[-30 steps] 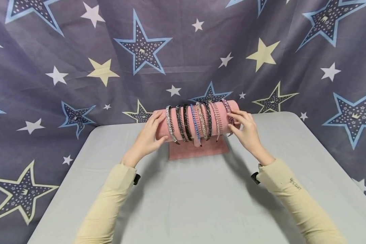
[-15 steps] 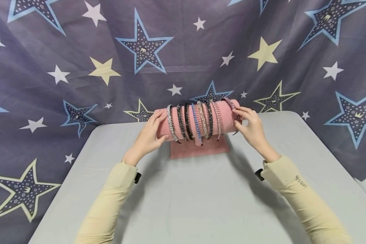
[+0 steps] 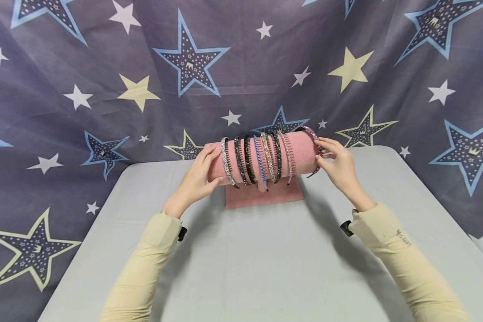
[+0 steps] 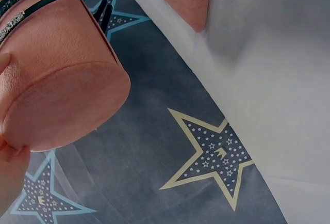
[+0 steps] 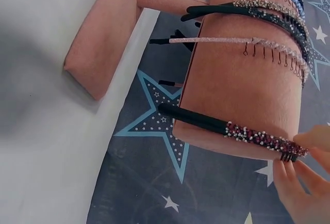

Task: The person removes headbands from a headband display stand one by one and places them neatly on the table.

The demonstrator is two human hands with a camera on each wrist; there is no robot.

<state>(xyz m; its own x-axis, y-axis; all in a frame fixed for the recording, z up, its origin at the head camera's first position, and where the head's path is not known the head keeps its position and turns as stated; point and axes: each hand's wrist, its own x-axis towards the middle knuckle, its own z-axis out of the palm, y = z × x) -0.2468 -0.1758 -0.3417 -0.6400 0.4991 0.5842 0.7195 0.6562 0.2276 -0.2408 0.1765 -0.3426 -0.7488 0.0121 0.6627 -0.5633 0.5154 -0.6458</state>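
Note:
A pink padded headband stand [image 3: 305, 152] carries several headbands side by side on its horizontal roll. My left hand [image 3: 195, 179] holds the roll's left end, thumb low in front and fingers over the top, beside a silver glitter headband [image 3: 226, 163]. At the opposite end my right hand [image 3: 339, 165] pinches a purple-pink jewelled headband [image 5: 263, 139] between thumb and fingers. That headband sits at the roll's very rim, partly past it, its dark tip hanging below. A gap of bare roll separates it from the pale pink headband [image 5: 227, 41].
The stand's pink base [image 3: 245, 199] rests on a grey-white cloth-covered table [image 3: 257, 259]. Close behind hangs a dark curtain [image 3: 241, 67] printed with stars. Also on the roll are black, gold-glitter and blue striped headbands [image 3: 259, 158].
My right hand has moved right, sliding the purple-pink headband away from the pale pink one to the roll's right rim. The left hand stays on the left end.

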